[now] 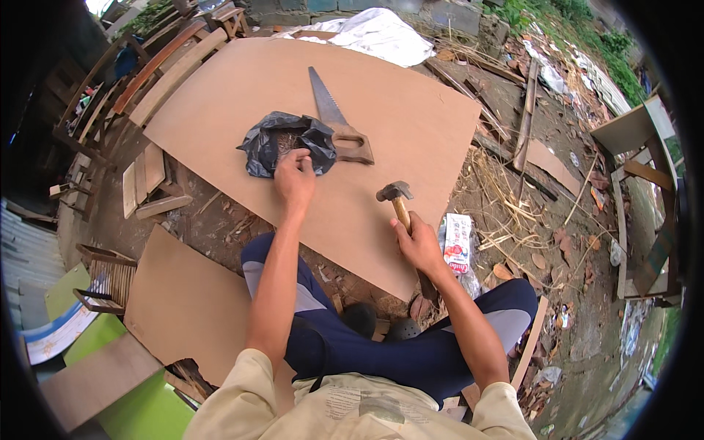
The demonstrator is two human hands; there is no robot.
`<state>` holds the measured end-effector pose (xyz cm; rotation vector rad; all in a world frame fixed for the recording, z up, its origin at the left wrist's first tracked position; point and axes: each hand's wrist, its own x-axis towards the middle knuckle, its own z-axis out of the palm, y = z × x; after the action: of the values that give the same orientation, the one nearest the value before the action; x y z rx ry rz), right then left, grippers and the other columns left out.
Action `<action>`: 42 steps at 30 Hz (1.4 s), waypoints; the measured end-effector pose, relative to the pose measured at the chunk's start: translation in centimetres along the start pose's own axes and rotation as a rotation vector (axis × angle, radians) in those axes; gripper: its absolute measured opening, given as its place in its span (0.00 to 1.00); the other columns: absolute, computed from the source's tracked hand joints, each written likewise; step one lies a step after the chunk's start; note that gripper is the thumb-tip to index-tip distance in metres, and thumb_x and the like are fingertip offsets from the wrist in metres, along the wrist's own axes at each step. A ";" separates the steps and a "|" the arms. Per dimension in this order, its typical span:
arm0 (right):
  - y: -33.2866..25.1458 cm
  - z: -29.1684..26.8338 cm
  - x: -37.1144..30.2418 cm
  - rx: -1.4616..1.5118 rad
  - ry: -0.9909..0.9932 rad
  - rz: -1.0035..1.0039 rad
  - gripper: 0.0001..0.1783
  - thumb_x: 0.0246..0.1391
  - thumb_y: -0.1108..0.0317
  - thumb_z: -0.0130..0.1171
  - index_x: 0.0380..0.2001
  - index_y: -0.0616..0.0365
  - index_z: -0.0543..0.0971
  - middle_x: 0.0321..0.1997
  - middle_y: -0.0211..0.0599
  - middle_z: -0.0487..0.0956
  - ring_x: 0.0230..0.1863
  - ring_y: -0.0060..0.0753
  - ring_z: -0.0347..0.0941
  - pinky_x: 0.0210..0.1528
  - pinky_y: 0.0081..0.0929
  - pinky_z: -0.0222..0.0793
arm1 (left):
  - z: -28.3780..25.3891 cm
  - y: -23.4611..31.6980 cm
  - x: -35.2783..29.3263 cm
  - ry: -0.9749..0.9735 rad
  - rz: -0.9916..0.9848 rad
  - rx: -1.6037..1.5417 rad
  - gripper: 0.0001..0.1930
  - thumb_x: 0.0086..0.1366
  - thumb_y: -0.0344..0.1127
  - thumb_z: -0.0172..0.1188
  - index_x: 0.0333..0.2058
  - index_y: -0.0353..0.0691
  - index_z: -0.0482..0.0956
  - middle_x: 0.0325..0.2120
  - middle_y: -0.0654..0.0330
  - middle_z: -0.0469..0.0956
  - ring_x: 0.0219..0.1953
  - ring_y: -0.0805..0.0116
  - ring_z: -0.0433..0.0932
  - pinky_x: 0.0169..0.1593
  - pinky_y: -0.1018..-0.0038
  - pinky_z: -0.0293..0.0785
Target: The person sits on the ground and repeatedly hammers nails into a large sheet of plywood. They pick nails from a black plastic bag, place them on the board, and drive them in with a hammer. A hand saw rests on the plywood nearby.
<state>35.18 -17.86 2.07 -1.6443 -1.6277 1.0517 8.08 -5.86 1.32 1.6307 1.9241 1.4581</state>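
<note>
Hammer upright in the right hand, its head above the near right part of a large brown board; the fingers close round the handle, with the thumb lying along it; the left hand reaches into the mouth of a crumpled black bag on the board, its fingertips bunched at the thin brown bits inside; whether they pinch one, I cannot tell; a saw lies just right of the bag, blade pointing far.

To pick from the bag well, a light fingertip pinch seems best, one piece at a time, since the bits look thin and possibly sharp; the hammer is best held low and well apart from the left hand, and the saw's teeth given room.

The board is broad, flat and plain, set at a slant above littered earth; a smaller sheet lies near left; wooden benches stand far left, a white cloth is heaped beyond the far edge, and straw, loose planks and a red and white packet lie to the right; the place looks like an outdoor yard.
</note>
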 end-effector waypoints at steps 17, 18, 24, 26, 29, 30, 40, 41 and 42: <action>2.6 1.3 1.4 0.168 -0.052 0.053 0.22 0.69 0.53 0.57 0.30 0.63 0.74 0.15 0.34 0.75 0.16 0.29 0.74 0.21 0.32 0.68 | -4.3 -6.0 7.9 -0.313 0.016 0.429 0.09 0.61 0.35 0.61 0.37 0.44 0.88 0.37 0.47 0.85 0.44 0.45 0.83 0.50 0.55 0.78; 2.5 1.3 1.3 0.169 -0.055 0.060 0.22 0.69 0.53 0.57 0.30 0.63 0.74 0.15 0.34 0.75 0.16 0.28 0.74 0.21 0.32 0.69 | -4.3 -6.1 8.0 -0.331 0.007 0.443 0.09 0.62 0.35 0.61 0.37 0.44 0.88 0.38 0.47 0.85 0.45 0.45 0.83 0.50 0.54 0.78; 1.7 1.1 1.1 0.195 -0.086 0.083 0.21 0.69 0.53 0.56 0.31 0.62 0.75 0.15 0.31 0.75 0.15 0.25 0.74 0.20 0.28 0.69 | -4.2 -6.8 8.9 -0.362 -0.027 0.481 0.09 0.64 0.37 0.59 0.39 0.46 0.85 0.44 0.49 0.83 0.49 0.44 0.81 0.52 0.52 0.77; 1.9 1.2 1.1 0.216 -0.077 0.084 0.21 0.69 0.53 0.56 0.31 0.61 0.74 0.15 0.31 0.75 0.15 0.25 0.74 0.20 0.29 0.69 | -4.0 -6.2 8.6 -0.356 -0.034 0.501 0.10 0.64 0.38 0.59 0.40 0.47 0.86 0.45 0.49 0.83 0.49 0.45 0.81 0.52 0.52 0.77; 2.7 1.2 1.3 0.231 -0.073 0.073 0.21 0.69 0.53 0.56 0.30 0.61 0.74 0.15 0.31 0.74 0.15 0.26 0.74 0.21 0.29 0.69 | -3.9 -4.5 8.7 -0.369 -0.041 0.559 0.10 0.64 0.40 0.59 0.41 0.49 0.86 0.46 0.50 0.83 0.50 0.46 0.81 0.54 0.53 0.77; 2.7 1.2 1.3 0.231 -0.075 0.070 0.21 0.69 0.53 0.56 0.30 0.61 0.74 0.15 0.32 0.74 0.15 0.26 0.74 0.21 0.29 0.69 | -4.0 -4.3 8.7 -0.378 -0.046 0.582 0.11 0.65 0.41 0.60 0.42 0.50 0.86 0.47 0.50 0.83 0.51 0.46 0.81 0.54 0.53 0.76; 2.1 1.0 1.2 0.189 -0.065 0.050 0.23 0.69 0.52 0.56 0.28 0.61 0.73 0.14 0.35 0.74 0.15 0.30 0.75 0.21 0.33 0.69 | -4.3 -5.3 8.7 -0.316 -0.094 0.516 0.10 0.66 0.39 0.57 0.41 0.43 0.82 0.44 0.48 0.83 0.49 0.44 0.81 0.53 0.52 0.76; 1.8 0.9 1.1 0.180 -0.069 0.043 0.23 0.69 0.52 0.56 0.28 0.61 0.73 0.14 0.35 0.74 0.15 0.30 0.75 0.21 0.32 0.68 | -4.7 -5.9 8.5 -0.276 -0.038 0.483 0.10 0.67 0.39 0.57 0.40 0.41 0.81 0.42 0.48 0.83 0.48 0.43 0.81 0.53 0.51 0.76; 1.6 0.8 1.1 0.171 -0.069 0.037 0.23 0.69 0.51 0.56 0.28 0.61 0.73 0.14 0.35 0.74 0.15 0.30 0.75 0.21 0.32 0.68 | -4.9 -6.2 8.4 -0.237 0.020 0.447 0.10 0.68 0.38 0.56 0.40 0.40 0.80 0.41 0.48 0.83 0.47 0.43 0.81 0.52 0.51 0.76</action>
<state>35.28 -16.98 0.21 -1.5459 -1.5102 1.2432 -2.16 -0.70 2.19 1.9032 2.1990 0.8245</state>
